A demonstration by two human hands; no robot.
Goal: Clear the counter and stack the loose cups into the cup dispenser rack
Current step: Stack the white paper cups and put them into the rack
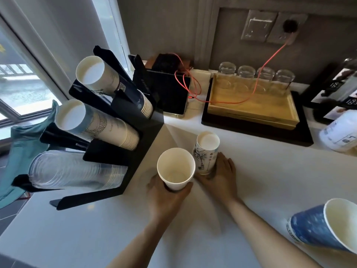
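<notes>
My left hand [164, 198] holds a plain white paper cup [175, 168] upright just above the white counter [260, 180]. To its right, my right hand [222, 175] wraps the base of a taller printed paper cup [206, 151] standing on the counter. The black cup dispenser rack [143, 136] stands at the left. It carries two slanted stacks of paper cups [100, 78] [96, 126] and a stack of clear plastic cups [77, 171] at the bottom. A blue printed paper cup [324, 227] lies at the lower right edge.
A wooden tray [251, 107] on a black base holds several upturned glasses [255, 74] at the back. A black device [170, 93] with an orange cable [195, 89] sits beside it. A white bottle [340, 132] stands at the right. A teal cloth [21, 140] hangs left.
</notes>
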